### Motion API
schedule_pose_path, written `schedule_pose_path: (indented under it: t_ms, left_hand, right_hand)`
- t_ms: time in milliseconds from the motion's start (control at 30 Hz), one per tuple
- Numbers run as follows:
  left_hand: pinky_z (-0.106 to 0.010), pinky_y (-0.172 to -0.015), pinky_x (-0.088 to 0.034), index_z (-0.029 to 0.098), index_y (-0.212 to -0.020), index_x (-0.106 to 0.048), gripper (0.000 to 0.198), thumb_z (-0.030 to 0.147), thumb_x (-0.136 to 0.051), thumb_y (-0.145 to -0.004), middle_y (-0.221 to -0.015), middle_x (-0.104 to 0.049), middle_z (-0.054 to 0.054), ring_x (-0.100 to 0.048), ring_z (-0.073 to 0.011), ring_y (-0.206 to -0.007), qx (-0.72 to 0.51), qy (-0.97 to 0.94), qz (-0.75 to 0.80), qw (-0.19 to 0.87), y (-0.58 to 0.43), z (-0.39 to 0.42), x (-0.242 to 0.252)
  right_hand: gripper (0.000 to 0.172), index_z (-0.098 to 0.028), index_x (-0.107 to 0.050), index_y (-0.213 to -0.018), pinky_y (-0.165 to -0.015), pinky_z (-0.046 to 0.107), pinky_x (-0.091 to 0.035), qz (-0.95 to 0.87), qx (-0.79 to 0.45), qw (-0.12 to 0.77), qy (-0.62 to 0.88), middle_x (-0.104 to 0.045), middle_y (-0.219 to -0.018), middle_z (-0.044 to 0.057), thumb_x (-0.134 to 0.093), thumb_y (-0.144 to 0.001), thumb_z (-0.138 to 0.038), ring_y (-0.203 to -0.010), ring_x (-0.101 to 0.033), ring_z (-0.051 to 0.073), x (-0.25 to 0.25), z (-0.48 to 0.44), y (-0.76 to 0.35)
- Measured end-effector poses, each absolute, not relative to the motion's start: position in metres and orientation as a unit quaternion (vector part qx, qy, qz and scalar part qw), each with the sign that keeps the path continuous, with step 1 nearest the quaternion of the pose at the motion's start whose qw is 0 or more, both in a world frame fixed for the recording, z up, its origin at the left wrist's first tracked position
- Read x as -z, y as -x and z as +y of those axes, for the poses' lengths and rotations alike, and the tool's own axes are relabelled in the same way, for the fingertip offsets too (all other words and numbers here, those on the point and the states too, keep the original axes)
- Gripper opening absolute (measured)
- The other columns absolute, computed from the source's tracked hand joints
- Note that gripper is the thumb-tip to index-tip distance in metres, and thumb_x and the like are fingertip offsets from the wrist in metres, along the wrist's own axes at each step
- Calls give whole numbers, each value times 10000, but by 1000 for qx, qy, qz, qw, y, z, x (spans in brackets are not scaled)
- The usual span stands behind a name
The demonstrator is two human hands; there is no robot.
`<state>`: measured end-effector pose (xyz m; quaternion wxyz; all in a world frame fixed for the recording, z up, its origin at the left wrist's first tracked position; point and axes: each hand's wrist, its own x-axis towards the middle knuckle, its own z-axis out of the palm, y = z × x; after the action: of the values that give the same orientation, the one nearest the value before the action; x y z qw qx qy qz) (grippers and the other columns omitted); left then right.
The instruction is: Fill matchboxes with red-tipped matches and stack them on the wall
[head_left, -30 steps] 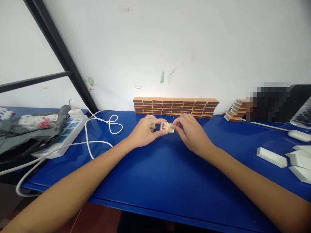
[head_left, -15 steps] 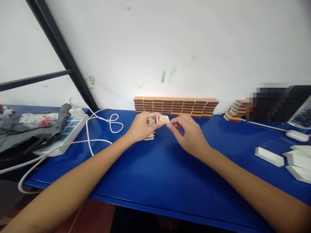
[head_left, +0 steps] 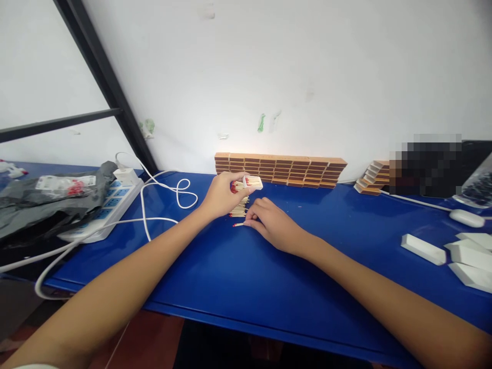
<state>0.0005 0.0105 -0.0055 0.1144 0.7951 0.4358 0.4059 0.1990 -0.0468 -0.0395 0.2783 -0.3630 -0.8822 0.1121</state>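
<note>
My left hand is closed round a small white matchbox tray filled with red-tipped matches, lifted a little above the blue table. More loose matches show in that hand's palm. Below it lies a small pile of matches on the table. My right hand rests low beside the pile, its fingertips pinching one single match that lies on the table.
A wall of stacked brown matchboxes stands against the white wall, with a smaller stepped stack to its right. White box sleeves lie at right. A power strip, white cables and a grey bag fill the left.
My left hand has lifted the tray up and back toward the matchbox wall. My right hand let go of the tray and dropped down-left onto a match beside the pile.
</note>
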Motion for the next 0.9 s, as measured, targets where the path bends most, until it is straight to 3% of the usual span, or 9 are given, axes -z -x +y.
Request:
schedule_pose_path:
  t_ms: [133,300,400,600,900]
  left_hand:
    - [-453,-1025,-538,225,-1230,-787,374,390,-804,-895,-1159,-802,-88,-722,-299,-1106,-393,-808,425,107,0,9,4]
    - [-353,-900,-560,264,-1128,-816,262,410,-776,-914,-1080,-816,-25,-736,-239,-983,-365,-841,377,131,-3,3,4]
    - [-352,-897,-558,282,-1167,-809,298,413,-798,-899,-1105,-809,-26,-732,-238,-1006,-366,-840,370,153,-6,-1,6]
    - [-397,-971,-554,285,-1242,-788,375,391,-832,-885,-1194,-789,-48,-717,-244,-1065,-372,-836,353,196,-12,-12,7]
    - [-369,-912,-569,286,-1237,-788,357,392,-820,-898,-1154,-801,-27,-729,-220,-1003,-384,-829,340,225,-17,-19,4]
  right_hand:
    - [117,-224,-592,-946,-826,399,-487,-881,-80,302,354,-648,-981,69,-589,-1063,-237,-931,-553,242,32,-52,-214]
    - [83,-241,-606,-989,-796,411,-479,-844,19,388,371,-636,-965,77,-583,-1061,-273,-926,-582,260,18,-51,-234]
    - [93,-244,-607,-990,-798,428,-478,-816,86,417,391,-629,-959,89,-559,-1064,-273,-928,-589,276,12,-46,-243]
    - [94,-243,-599,-985,-814,441,-485,-813,124,397,406,-626,-950,100,-541,-1059,-237,-932,-583,290,13,-41,-249]
    - [129,-231,-625,-1002,-801,418,-502,-823,94,397,395,-634,-969,96,-521,-1073,-257,-921,-607,268,16,-43,-246]
